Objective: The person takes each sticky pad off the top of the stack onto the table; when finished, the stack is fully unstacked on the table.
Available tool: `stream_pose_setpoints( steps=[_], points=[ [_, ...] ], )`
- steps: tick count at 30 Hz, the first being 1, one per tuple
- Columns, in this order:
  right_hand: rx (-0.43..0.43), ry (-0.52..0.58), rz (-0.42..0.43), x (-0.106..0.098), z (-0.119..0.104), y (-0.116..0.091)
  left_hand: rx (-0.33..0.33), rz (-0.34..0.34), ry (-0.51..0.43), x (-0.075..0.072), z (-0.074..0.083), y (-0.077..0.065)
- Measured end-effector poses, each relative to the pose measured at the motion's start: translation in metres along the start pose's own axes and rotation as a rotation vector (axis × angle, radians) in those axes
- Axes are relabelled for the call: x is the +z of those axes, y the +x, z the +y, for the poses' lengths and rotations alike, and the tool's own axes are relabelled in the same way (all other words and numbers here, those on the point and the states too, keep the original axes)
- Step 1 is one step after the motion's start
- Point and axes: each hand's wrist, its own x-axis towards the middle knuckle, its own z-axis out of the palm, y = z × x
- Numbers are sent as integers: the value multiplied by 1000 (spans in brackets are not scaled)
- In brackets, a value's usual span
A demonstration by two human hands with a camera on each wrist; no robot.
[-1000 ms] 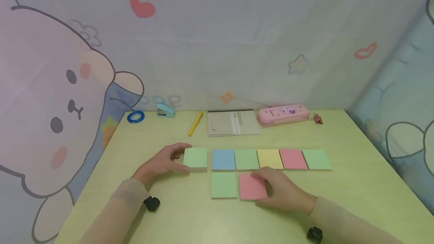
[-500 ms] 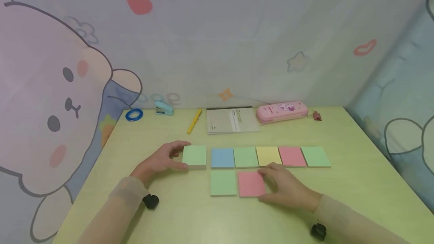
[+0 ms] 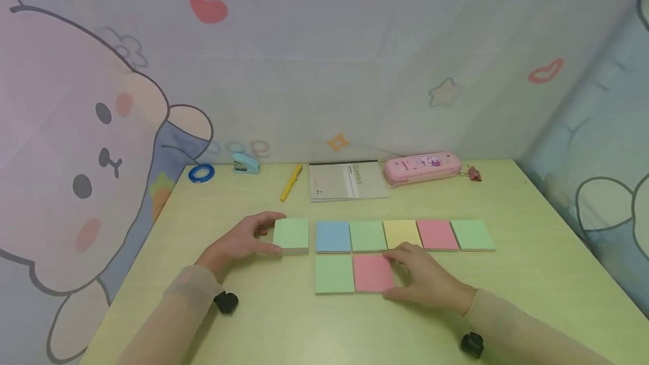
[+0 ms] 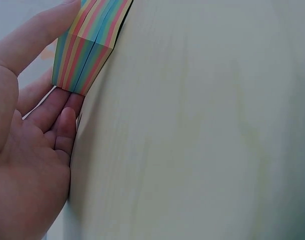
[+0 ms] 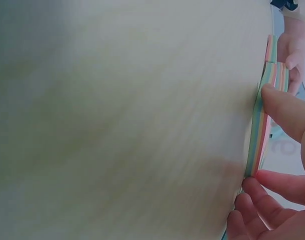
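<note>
Head view, pink pad [image 3: 372,274] left of right hand [image 3: 429,279], pinched at edges

Head view: right hand [image 3: 428,280] covers part of the near pink pad's [image 3: 372,274] right side and some of the yellow pad's [image 3: 402,231] near edge. Notebook [image 3: 332,182] fine print too small to read. Left wrist: green stack [image 4: 87,50] cut off at top. Right wrist: table [image 5: 117,125] blurred, right hand cropped at right edge.
</note>
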Motion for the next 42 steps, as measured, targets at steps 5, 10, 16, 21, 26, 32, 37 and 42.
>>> stream_pose_setpoints(
  steps=[5,10,16,21,26,32,37,42],
  points=[
    [3,6,-6,0,-1,1,1,1,0,0,0,0],
    [-1,1,6,1,1,1,-7,9,13,0,0,0],
    [2,4,-4,-1,1,2,-6,10,13,-1,0,0],
    [0,21,-16,-4,1,2,-7,12,8,-1,0,1],
    [2,33,-27,-4,1,1,-19,10,-4,0,0,1],
    [57,51,-54,-12,-6,3,4,1,-7,0,-1,1],
    [89,126,-6,-26,-20,17,3,-4,4,0,-2,0],
    [24,191,40,-29,-34,50,-3,10,0,1,-3,-1]
  ],
)
